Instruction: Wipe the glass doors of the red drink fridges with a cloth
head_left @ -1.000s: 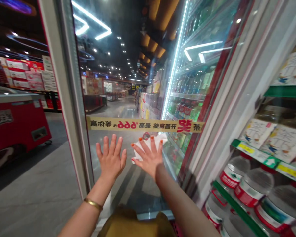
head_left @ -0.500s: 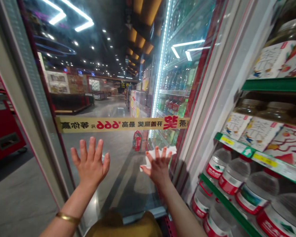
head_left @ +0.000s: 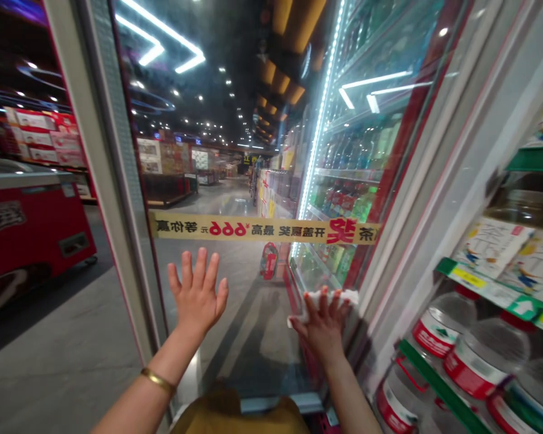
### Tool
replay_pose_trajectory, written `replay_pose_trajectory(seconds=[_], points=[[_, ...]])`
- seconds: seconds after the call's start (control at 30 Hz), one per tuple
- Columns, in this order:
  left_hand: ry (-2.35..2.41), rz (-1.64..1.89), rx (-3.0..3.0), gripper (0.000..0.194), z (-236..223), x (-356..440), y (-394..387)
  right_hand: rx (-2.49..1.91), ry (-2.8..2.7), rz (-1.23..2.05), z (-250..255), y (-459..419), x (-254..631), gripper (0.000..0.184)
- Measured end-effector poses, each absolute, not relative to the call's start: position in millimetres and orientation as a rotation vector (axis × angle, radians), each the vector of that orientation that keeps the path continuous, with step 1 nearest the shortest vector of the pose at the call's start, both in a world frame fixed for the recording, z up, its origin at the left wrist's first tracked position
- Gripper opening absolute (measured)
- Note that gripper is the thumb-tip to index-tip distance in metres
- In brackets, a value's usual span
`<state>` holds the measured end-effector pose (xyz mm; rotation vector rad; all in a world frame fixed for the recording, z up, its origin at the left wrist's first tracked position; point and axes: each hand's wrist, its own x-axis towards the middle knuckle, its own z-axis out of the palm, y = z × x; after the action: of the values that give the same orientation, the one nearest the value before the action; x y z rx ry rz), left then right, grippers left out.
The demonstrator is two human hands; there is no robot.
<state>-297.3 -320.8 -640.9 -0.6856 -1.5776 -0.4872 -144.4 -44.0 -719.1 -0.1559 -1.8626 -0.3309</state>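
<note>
My right hand (head_left: pixel 323 322) lies flat with fingers spread on a white cloth (head_left: pixel 352 296), pressing it to the lower right of the glass door (head_left: pixel 248 337). Whether the cloth is fabric or paper I cannot tell. My left hand (head_left: pixel 196 298), palm forward and fingers apart, rests against the glass further left and holds nothing. A gold bracelet (head_left: pixel 157 381) circles the left wrist. Just above both hands, a yellow strip (head_left: pixel 248 228) with mirrored red and black characters crosses the pane.
On the right, green-edged shelves (head_left: pixel 438 377) carry large water bottles (head_left: pixel 484 355) and boxed jars (head_left: pixel 493 247). The door's grey frame (head_left: pixel 97 181) stands on the left, with a red freezer (head_left: pixel 40 235) beyond it. Through the glass show a lit drinks cooler (head_left: pixel 353 199) and a shop aisle.
The view has turned left, so the door and shelves sit further right. My right hand has slid slightly down the glass with the cloth. My left hand stays nearly still on the pane.
</note>
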Motion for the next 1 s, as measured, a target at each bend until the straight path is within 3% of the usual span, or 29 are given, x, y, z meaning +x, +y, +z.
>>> replay_pose_trajectory(seconds=[0.1,0.2,0.43,0.63,0.77,0.87,1.0], points=[[-1.583,-0.481,-0.678,0.09,-642,-297,-320,-0.371,-1.814,-0.251,-671,-33,-154,0.096],[-1.628,-0.489,-0.665,0.092,-645,-298,-321,-0.309,-1.77,-0.241,-638,-61,-177,0.093],[-1.647,-0.523,-0.699,0.092,-648,-300,-322,-0.218,-1.871,-0.172,-699,-69,-152,0.105],[-1.628,-0.568,-0.716,0.091,-647,-299,-322,-0.399,-1.746,-0.132,-639,-77,-172,0.098],[-1.599,-0.528,-0.715,0.09,-644,-298,-324,-0.103,-1.893,-0.278,-665,-111,-188,0.087],[-1.588,-0.51,-0.729,0.09,-646,-297,-324,-0.131,-1.901,-0.26,-695,-90,-170,0.08],[-1.585,-0.497,-0.752,0.09,-654,-297,-323,-0.421,-1.769,-0.161,-658,-44,-153,0.081]])
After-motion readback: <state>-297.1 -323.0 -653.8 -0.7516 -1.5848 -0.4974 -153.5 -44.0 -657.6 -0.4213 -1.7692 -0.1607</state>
